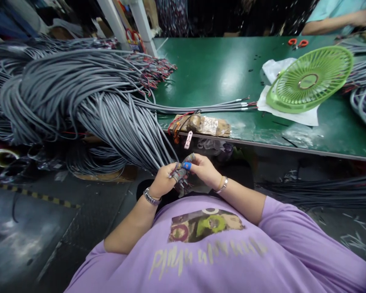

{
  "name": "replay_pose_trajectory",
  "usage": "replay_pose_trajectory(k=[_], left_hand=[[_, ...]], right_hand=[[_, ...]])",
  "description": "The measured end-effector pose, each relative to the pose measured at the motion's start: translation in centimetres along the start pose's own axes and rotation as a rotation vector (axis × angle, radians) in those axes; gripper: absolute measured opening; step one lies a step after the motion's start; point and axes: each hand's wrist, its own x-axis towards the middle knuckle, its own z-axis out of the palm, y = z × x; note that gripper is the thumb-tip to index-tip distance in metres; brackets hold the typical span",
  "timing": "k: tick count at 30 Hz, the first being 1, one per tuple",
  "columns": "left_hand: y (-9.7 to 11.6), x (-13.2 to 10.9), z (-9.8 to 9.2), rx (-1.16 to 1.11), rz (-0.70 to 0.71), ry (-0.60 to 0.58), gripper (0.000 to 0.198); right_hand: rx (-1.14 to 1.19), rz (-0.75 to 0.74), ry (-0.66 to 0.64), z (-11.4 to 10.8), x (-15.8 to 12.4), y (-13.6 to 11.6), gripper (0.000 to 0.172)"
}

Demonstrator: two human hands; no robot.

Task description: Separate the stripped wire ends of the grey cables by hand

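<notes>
In front of my waist, my left hand [164, 181] is closed near the ends of a thick bundle of grey cables [122, 122]. My right hand [205, 173] meets it, thumb and fingers pinched together on a grey cable end. Tape covers several of my fingertips, and a blue wrap [187, 165] sits on the right thumb. Thin reddish wire ends [183, 187] hang just below the fingers. Exactly how many cables are gripped is hidden by the fingers.
The green table [207, 73] bears a green fan [311, 79], orange-handled scissors [299, 42] and a small wooden board with a motor-like part [195, 122]. Several grey cables run across to the fan. A co-worker's arm [332, 25] is at the far right. Dark cables [317, 191] lie below the table.
</notes>
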Motion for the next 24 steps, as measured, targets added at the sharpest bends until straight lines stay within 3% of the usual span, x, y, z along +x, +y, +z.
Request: replay_pose_trajectory(k=[3,10,18,24], left_hand=[[0.4,0.1,-0.3,-0.019,-0.032,-0.062,0.014],[1.0,0.1,0.4,-0.205,-0.069,0.172,0.033],[1.0,0.6,1.7,-0.343,-0.093,0.395,0.035],[1.0,0.9,1.7,-0.417,-0.09,0.398,0.031]], right_hand=[[0.049,0.022,-0.035,0.1,0.6,-0.5,0.038],[0.18,0.132,0.024,0.4,0.8,-0.6,0.046],[-0.045,-0.083,0.063,-0.1,-0.5,-0.4,0.04],[-0.112,-0.136,0.008,-0.7,-0.9,-0.1,0.034]])
